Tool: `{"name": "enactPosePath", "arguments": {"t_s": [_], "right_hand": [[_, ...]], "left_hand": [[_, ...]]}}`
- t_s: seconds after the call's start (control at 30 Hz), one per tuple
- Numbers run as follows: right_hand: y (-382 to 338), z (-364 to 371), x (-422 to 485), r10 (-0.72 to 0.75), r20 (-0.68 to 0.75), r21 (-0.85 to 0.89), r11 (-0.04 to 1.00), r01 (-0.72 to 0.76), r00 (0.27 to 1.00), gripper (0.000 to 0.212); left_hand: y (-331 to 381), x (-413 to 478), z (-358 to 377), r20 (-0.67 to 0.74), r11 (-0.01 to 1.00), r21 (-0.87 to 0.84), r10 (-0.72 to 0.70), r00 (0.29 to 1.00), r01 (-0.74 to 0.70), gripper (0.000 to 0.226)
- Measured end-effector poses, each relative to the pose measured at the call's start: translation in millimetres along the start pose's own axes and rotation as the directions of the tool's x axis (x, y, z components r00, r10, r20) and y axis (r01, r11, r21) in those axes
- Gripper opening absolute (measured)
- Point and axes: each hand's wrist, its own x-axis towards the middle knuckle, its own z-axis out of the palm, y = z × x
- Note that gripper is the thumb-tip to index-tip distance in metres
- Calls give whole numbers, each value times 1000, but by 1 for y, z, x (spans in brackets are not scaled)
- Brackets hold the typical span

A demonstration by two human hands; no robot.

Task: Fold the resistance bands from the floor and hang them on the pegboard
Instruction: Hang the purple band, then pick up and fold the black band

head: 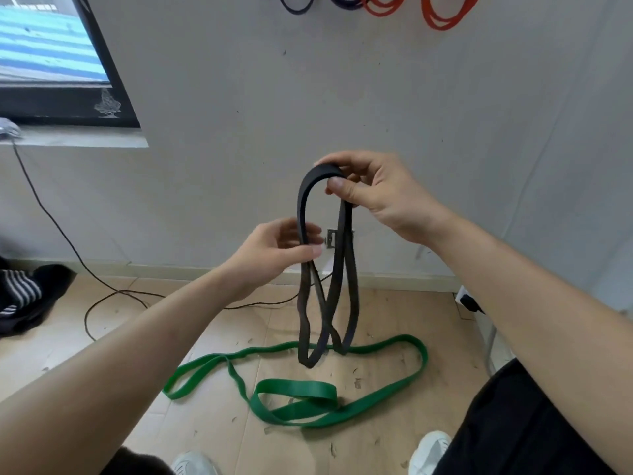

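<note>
A black resistance band (303, 303) hangs doubled in front of the wall, its loops dangling just above the floor. My right hand (373, 193) pinches the band's top bend between thumb and fingers. Lower and to the left, my left hand (277, 250) holds one strand of the same band with thumb and fingertips. A green resistance band (298, 389) lies sprawled in loose loops on the floor below. At the top edge, dark purple bands (296, 5) and orange bands (442, 15) hang on the wall; the pegboard itself is out of view.
A window (51, 56) with a grey sill is at upper left. A dark cable (102, 286) trails down the wall and across the floor. Dark striped clothing (24, 296) lies at far left. A power strip (469, 301) sits at right. My white shoes (428, 450) show at the bottom.
</note>
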Motion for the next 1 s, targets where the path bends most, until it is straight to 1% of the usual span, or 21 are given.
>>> {"name": "enactPosePath", "arguments": {"t_s": [0.1, 0.2, 0.33, 0.4, 0.47, 0.53, 0.57, 0.7, 0.8, 0.9, 1.0], "right_hand": [[2, -4, -2, 5, 7, -65, 998, -4, 1000, 25], [3, -13, -5, 12, 4, -118, 993, -12, 1000, 24], [3, -24, -11, -4, 0, -138, 990, 4, 1000, 26], [3, -25, -13, -34, -12, -123, 992, 32, 999, 26], [2, -21, -15, -78, -27, -110, 991, 75, 997, 26], [0, -16, -15, -107, -60, -73, 992, 103, 992, 26], [0, -13, -15, -116, -84, -53, 992, 112, 990, 27], [0, -5, -15, -130, -174, 34, 990, 138, 976, 24], [1, -3, -15, -79, -244, 161, 980, 121, 967, 21], [2, -5, -15, 2, -297, 271, 959, 82, 955, 20], [3, -10, -14, 70, -333, 392, 917, 70, 940, 18]], "left_hand": [[14, 0, 10, -121, 985, -108, 123, 985, -137, 29], [22, 0, 16, -174, 968, -176, 146, 974, -176, 22], [25, -2, 19, -137, 967, -185, 152, 979, -176, 16], [25, -3, 22, -100, 970, -184, 144, 985, -160, 23], [25, -3, 27, -61, 976, -156, 143, 988, -151, 36], [24, -3, 30, -45, 983, -104, 146, 988, -150, 44], [23, -3, 32, -49, 986, -84, 142, 989, -146, 44], [19, -1, 34, -55, 991, -4, 137, 989, -137, 38], [14, 0, 32, -57, 991, 38, 131, 990, -129, 29], [10, 0, 29, -67, 989, 74, 131, 989, -126, 23], [4, -1, 26, -15, 989, 95, 113, 993, -111, 21]]}}
